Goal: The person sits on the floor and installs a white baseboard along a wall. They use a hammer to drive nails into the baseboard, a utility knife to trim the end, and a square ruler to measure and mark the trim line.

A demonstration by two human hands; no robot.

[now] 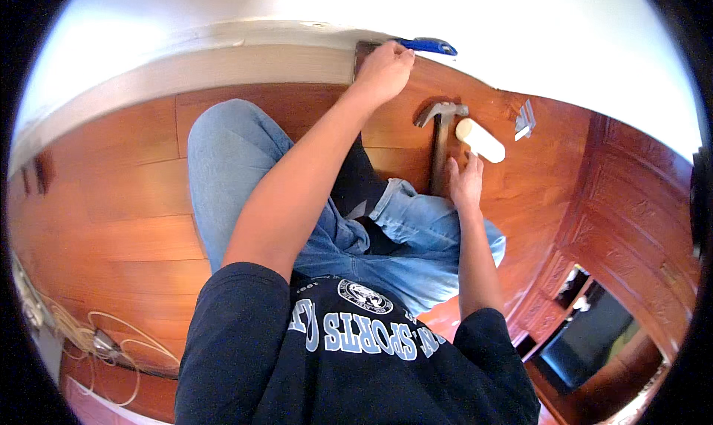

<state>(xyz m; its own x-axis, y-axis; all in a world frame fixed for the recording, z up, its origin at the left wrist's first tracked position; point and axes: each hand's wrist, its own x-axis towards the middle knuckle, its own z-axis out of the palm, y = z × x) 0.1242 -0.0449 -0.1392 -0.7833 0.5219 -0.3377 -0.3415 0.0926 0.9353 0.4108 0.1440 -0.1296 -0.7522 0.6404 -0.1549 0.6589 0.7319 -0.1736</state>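
At the foot of the white wall, my left hand [388,70] is closed in a pinch on the near end of a slim blue-handled tool [429,46], perhaps a utility knife; my fingers hide its working end. My right hand [466,181] is low over the floor beside my knee, its fingers apart and holding nothing. Next to it a claw hammer [440,154] lies with its metal head away from me. A white cylinder with a tan end [483,141] rests right of the hammer, close to my right fingertips; whether they touch it I cannot tell.
A pale baseboard [223,65] runs along the wall and stops near my left hand. Small grey strips [525,119] lie on the wooden floor [141,202] at the right. Carved wooden furniture [631,195] stands far right. Coiled cables [96,340] lie at lower left.
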